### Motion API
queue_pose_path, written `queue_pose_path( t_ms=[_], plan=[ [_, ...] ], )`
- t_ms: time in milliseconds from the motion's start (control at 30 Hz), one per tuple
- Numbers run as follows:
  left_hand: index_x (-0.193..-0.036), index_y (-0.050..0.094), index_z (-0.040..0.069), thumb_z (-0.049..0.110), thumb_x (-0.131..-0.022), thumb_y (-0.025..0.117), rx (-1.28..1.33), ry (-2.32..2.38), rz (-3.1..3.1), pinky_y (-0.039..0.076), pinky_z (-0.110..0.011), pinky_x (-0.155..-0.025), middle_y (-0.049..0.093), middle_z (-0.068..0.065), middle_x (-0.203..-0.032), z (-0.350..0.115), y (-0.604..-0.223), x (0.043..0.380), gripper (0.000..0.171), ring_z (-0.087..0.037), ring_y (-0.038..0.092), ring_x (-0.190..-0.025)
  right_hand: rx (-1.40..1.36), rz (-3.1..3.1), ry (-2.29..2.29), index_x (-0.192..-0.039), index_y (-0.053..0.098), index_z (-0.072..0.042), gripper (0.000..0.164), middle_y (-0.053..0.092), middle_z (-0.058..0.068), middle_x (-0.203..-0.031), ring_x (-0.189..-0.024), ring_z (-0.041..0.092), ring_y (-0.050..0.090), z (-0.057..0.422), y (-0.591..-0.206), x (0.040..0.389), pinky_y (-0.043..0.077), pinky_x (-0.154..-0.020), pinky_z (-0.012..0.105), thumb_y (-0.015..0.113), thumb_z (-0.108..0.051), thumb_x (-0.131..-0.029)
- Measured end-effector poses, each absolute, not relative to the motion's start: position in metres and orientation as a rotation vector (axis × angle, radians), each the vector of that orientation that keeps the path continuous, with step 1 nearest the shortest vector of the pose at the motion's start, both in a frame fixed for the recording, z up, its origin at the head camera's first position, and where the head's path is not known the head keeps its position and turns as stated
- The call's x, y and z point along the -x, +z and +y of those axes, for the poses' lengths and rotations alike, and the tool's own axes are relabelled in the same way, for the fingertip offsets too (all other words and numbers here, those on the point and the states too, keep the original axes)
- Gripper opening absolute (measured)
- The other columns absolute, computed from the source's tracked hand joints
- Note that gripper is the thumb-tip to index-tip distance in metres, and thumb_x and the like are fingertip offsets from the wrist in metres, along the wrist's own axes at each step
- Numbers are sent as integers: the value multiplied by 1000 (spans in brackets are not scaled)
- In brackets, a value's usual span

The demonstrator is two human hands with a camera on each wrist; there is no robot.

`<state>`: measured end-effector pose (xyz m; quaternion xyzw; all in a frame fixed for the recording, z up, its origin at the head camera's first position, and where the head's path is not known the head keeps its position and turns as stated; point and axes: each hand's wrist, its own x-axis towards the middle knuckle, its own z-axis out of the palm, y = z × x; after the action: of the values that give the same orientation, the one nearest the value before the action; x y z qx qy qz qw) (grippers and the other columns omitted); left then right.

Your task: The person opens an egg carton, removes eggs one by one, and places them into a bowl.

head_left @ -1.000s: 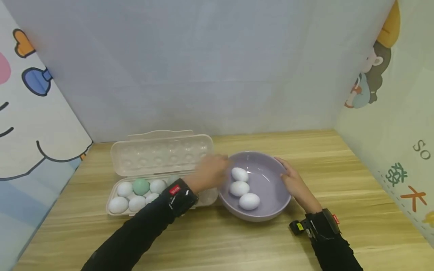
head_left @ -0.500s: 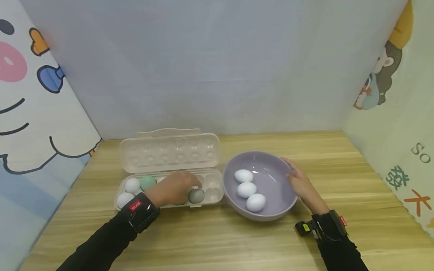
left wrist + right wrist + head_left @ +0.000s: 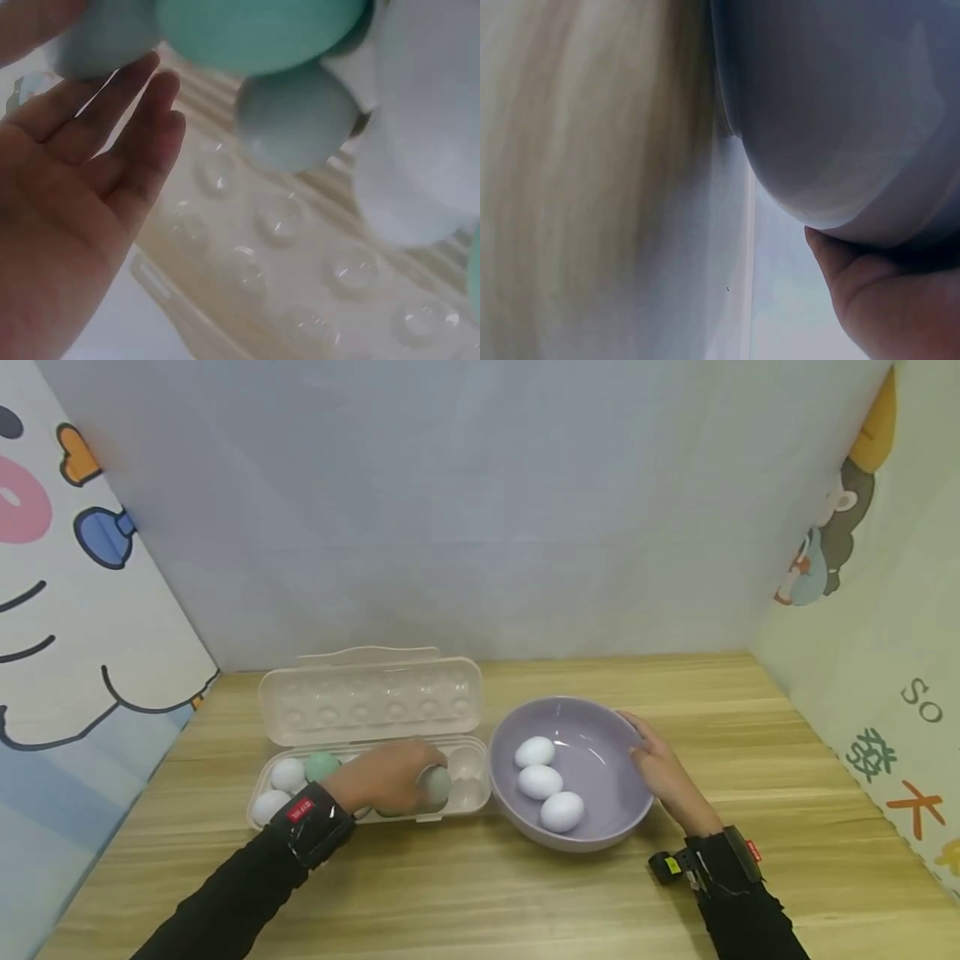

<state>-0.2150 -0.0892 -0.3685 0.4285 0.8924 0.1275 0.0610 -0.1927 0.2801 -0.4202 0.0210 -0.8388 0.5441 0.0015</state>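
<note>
My left hand (image 3: 393, 774) reaches over the egg carton (image 3: 467, 768) and pinches a grey-green egg (image 3: 435, 785). In the left wrist view the thumb and fingertips hold this egg (image 3: 105, 37) from both sides. A green egg (image 3: 322, 766) and white eggs (image 3: 288, 774) sit in the carton's left part; the hand hides those below it. Three white eggs (image 3: 540, 782) lie along the left side of a purple bowl (image 3: 603, 777). My right hand (image 3: 667, 777) grips the bowl's right rim; in the right wrist view the thumb (image 3: 855, 281) lies against its outer wall.
The carton's transparent lid (image 3: 371, 700) is folded back toward the grey backdrop (image 3: 480, 510). Its right end stands close beside the bowl. Printed panels border the wooden table (image 3: 487, 902) left and right.
My left hand has moved left from beside the bowl's rim to the carton, and its fingers have closed on the grey-green egg. The right hand stays on the bowl.
</note>
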Motion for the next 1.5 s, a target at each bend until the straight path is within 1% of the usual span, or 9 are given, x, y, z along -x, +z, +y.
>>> queue_pose_path(
  t_ms=[167,333,467,667,833,1067,1200,1333,1500],
  plan=[
    [-105,66,1,8,-72,71,-1361,451,2705,50,-36,-78,66,-6,-98,-81,-349,218,34,-21,61,-90,-56,-2627,1721,-147,28,-1,58,25,27,-149,-127,49,35,281,-417,192,40,-94,58,31,9,-91],
    [-110,65,1,12,-78,72,-1433,582,2662,50,-32,-82,66,-7,-102,-61,-334,227,35,-19,62,-92,-79,-2615,1736,-147,28,0,58,25,27,-149,-128,49,34,281,-417,191,38,-97,58,32,10,-90],
    [-115,63,-1,13,-79,72,-1447,647,2633,49,-29,-84,65,-9,-107,-35,-324,232,39,-18,60,-95,-93,-2595,1713,-145,33,-1,57,28,28,-147,-123,50,39,279,-420,191,43,-92,56,32,9,-89],
    [-113,67,6,22,-76,74,-1443,547,2666,47,-25,-74,62,-3,-96,12,-321,242,40,-15,57,-85,-65,-2595,1744,-146,32,-4,58,28,27,-147,-120,49,42,279,-422,193,48,-86,52,32,8,-89],
    [-108,69,11,31,-77,74,-1442,323,2681,44,-24,-67,56,0,-90,48,-327,253,37,-13,54,-78,-64,-2614,1764,-148,27,-2,59,25,26,-149,-124,48,39,281,-422,194,43,-93,54,31,9,-90],
    [-94,68,9,25,-81,70,-1414,30,2643,44,-27,-66,58,0,-84,90,-342,266,20,-15,52,-75,-86,-2593,1775,-147,28,0,58,27,27,-148,-126,46,36,282,-421,192,39,-96,55,31,10,-90],
    [-96,67,9,22,-84,68,-1349,-98,2633,47,-29,-71,60,0,-86,110,-360,267,18,-15,54,-76,-82,-2580,1798,-146,28,2,58,27,27,-148,-125,46,38,283,-423,192,42,-95,52,30,11,-89],
    [-97,68,10,21,-83,69,-1290,-158,2643,49,-30,-68,62,0,-85,122,-372,262,17,-15,56,-75,-67,-2571,1816,-146,29,0,58,29,28,-146,-120,45,44,283,-423,190,48,-87,45,30,11,-89],
    [-96,69,11,20,-85,68,-1183,-203,2659,49,-30,-64,60,-1,-82,130,-372,251,14,-16,58,-74,-88,-2573,1798,-146,30,-2,59,30,27,-146,-118,45,45,285,-423,193,50,-84,43,31,11,-89]
  ],
)
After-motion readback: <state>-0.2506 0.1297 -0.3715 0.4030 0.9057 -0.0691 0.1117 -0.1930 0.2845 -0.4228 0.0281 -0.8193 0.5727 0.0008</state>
